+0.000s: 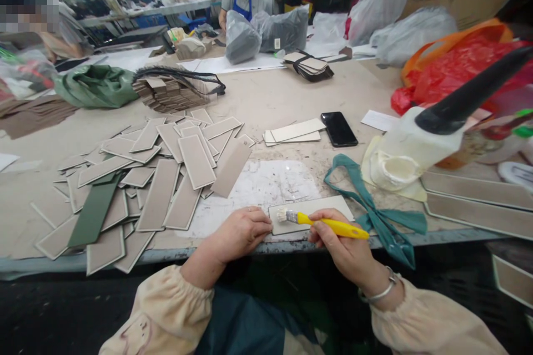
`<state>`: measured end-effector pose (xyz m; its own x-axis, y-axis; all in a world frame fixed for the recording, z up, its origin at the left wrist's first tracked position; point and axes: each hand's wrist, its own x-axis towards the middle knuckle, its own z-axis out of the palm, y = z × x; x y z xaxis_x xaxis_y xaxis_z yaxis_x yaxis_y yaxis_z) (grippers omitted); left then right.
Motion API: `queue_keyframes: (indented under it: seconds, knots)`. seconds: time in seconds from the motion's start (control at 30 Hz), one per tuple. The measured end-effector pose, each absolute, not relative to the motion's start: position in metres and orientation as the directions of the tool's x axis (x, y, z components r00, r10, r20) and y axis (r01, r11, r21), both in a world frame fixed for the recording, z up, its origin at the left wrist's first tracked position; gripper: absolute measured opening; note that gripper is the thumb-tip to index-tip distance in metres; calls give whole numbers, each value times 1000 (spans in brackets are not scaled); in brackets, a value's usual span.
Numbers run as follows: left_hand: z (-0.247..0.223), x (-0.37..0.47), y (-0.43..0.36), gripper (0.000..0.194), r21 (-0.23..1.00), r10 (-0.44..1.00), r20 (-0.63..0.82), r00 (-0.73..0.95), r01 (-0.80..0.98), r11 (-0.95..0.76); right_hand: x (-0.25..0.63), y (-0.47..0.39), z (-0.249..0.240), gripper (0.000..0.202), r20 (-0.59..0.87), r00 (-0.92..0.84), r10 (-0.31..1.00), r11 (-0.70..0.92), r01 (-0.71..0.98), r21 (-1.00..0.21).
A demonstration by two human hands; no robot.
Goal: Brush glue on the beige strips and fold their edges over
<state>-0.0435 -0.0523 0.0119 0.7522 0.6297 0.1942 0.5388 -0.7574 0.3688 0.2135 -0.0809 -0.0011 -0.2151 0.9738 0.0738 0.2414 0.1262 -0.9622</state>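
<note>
A yellow-handled paintbrush (pixel 338 227) is gripped in my right hand (pixel 339 241), its pale bristles resting on the left part of a light rectangular panel (pixel 328 208). This panel lies flat by the table's front edge, over a white stained sheet (pixel 275 177). Bent fingers of my left hand (pixel 245 231) press together at the panel's left end; the fingertips are partly hidden. To the left spreads a loose heap of beige panels (pixel 158 191) with pale borders, a dark green panel (pixel 95 211) among them. A teal cloth strip (pixel 353 177) lies right of the brush.
A white plastic container (pixel 410 144) with a black handle-like part stands at right, near beige strips (pixel 478 211). Farther back are a phone (pixel 339 128), light strips (pixel 293 132), a strapped bundle (pixel 170 89), a green bag (pixel 97 86) and a red bag (pixel 470 66). Other people work beyond.
</note>
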Motion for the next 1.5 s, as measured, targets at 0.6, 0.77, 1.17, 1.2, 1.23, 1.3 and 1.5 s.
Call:
queue_keyframes:
  seconds: [0.6, 0.77, 1.17, 1.2, 1.23, 1.3, 1.5]
  knots:
    - [11, -42, -52, 21, 389, 650, 146, 746, 561, -731, 216, -73, 10, 21, 158, -233, 959, 253, 463, -849]
    - [13, -42, -52, 24, 388, 643, 163, 748, 551, -739, 236, -70, 9, 22, 173, -137, 975, 220, 508, -833]
    - [16, -40, -50, 23, 413, 644, 175, 745, 538, -735, 279, -65, 14, 25, 229, 103, 968, 106, 658, -746]
    - [16, -40, -50, 23, 414, 643, 173, 746, 538, -735, 282, -65, 15, 26, 236, 110, 965, 103, 673, -733]
    - [15, -40, -50, 23, 414, 643, 169, 747, 538, -734, 284, -64, 15, 26, 243, 117, 963, 99, 684, -723]
    - [14, -40, -50, 24, 413, 644, 155, 749, 543, -731, 286, -65, 17, 25, 269, 149, 952, 97, 686, -721]
    - [11, -43, -51, 22, 409, 646, 122, 753, 555, -724, 260, -78, 19, 21, 233, 186, 955, 158, 348, -924]
